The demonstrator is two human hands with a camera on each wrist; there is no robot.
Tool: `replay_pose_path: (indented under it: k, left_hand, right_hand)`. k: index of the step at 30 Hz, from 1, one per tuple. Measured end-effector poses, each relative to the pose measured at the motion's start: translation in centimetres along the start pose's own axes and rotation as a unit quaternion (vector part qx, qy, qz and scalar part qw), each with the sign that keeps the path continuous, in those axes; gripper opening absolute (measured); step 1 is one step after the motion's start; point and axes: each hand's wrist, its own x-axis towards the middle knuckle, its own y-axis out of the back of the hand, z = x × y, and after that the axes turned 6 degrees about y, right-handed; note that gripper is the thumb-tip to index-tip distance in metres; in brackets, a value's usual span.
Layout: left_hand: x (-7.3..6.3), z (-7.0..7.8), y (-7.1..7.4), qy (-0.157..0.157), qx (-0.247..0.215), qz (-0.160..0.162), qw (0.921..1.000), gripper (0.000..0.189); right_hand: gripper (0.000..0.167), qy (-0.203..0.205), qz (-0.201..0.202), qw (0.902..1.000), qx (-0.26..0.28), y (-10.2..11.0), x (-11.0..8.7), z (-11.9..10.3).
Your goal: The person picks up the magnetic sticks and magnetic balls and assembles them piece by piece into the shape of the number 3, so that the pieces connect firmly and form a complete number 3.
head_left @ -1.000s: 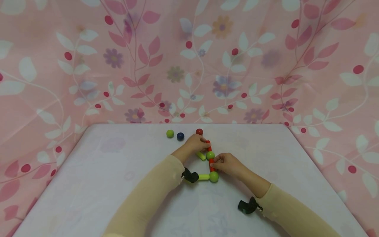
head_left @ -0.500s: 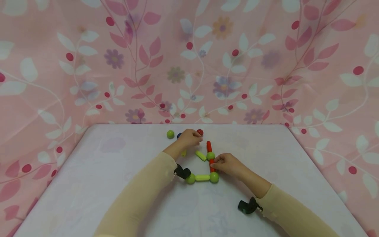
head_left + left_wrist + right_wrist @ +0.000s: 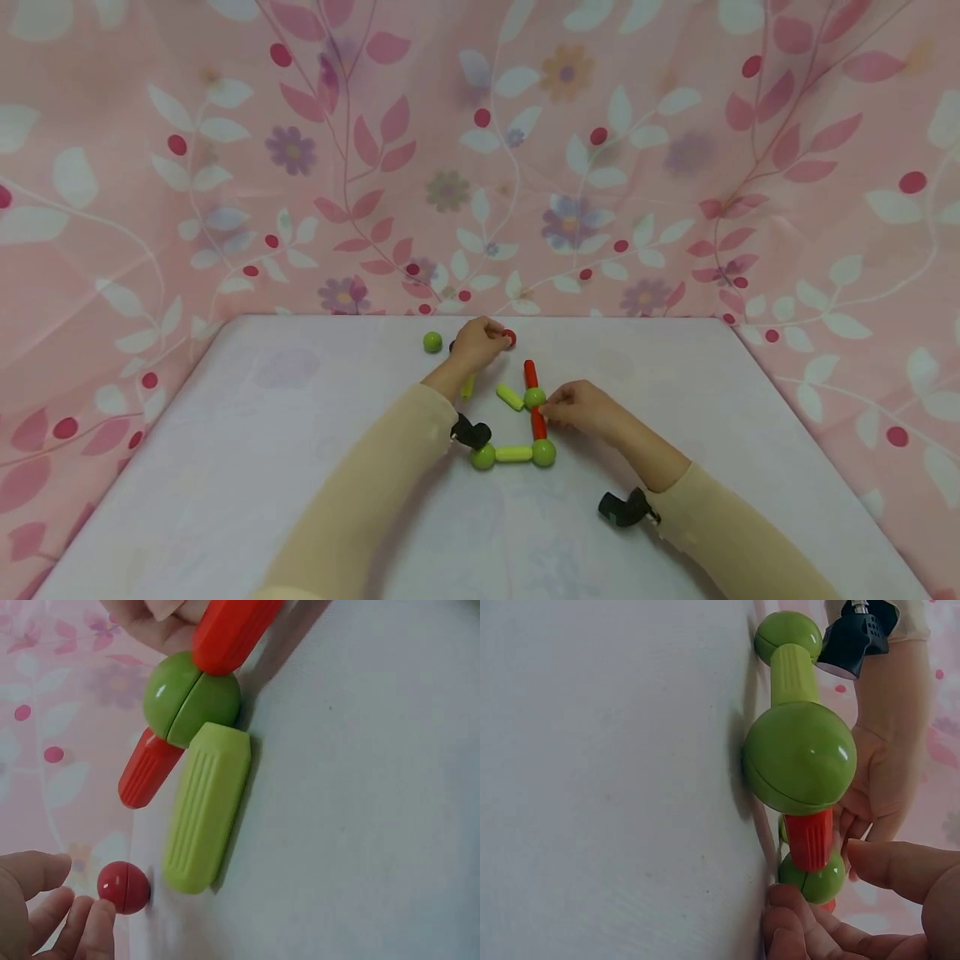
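Observation:
My left hand (image 3: 480, 343) reaches to the red ball (image 3: 509, 338) at the back of the table. In the left wrist view its fingertips meet the edge of the red ball (image 3: 124, 887), and the thumb stands apart. My right hand (image 3: 585, 408) is beside the joined pieces, at the near red rod (image 3: 539, 423) and the green ball (image 3: 535, 398) above it. In the right wrist view its thumb and fingers (image 3: 791, 900) are spread around that joint, not clearly gripping. A far red rod (image 3: 530, 374) and a yellow-green rod (image 3: 510, 397) lie at this ball.
A yellow-green rod (image 3: 513, 454) joins two green balls (image 3: 543, 452) at the front. A loose green ball (image 3: 432, 342) lies at the back left. Beside it a dark ball is mostly hidden by my left hand. Another yellow-green rod (image 3: 468, 386) shows under the left wrist.
My left hand has left the far red rod and moved back and left to the red ball. My right hand's fingers have loosened from the near red rod and shifted slightly up.

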Motion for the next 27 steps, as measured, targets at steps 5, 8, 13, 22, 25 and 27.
replay_pose_path:
  k: [5,8,13,22,25,27]
  left_hand:
    - [0.2,0.3,-0.9,-0.006,-0.004,0.042,0.9991,0.03]
    - [0.4,0.3,-1.2,0.0,-0.003,0.054,0.9985,0.034]
    - [1.0,0.1,-1.6,0.013,-0.003,0.051,0.9986,0.04]
    - [1.3,-0.2,-2.5,-0.005,0.012,0.054,0.9985,0.042]
    - [1.6,-0.5,-2.8,-0.007,0.008,0.049,0.9987,0.042]
    - [1.8,-0.7,-2.9,-0.014,0.012,0.044,0.9989,0.041]
  right_hand:
    - [0.028,-0.002,0.005,1.0,0.003,0.3,0.3,-0.2]
    - [0.034,-0.008,0.008,0.9999,0.004,0.4,0.6,-0.2]
    - [0.037,-0.017,0.015,0.9995,0.023,0.4,1.1,-0.1]
    - [0.041,-0.03,0.033,0.9982,0.04,-0.1,1.9,-0.3]
    - [0.04,-0.029,0.037,0.9982,0.037,-0.3,2.1,-0.4]
    - [0.037,-0.031,0.04,0.9979,0.039,-0.4,2.2,-0.3]
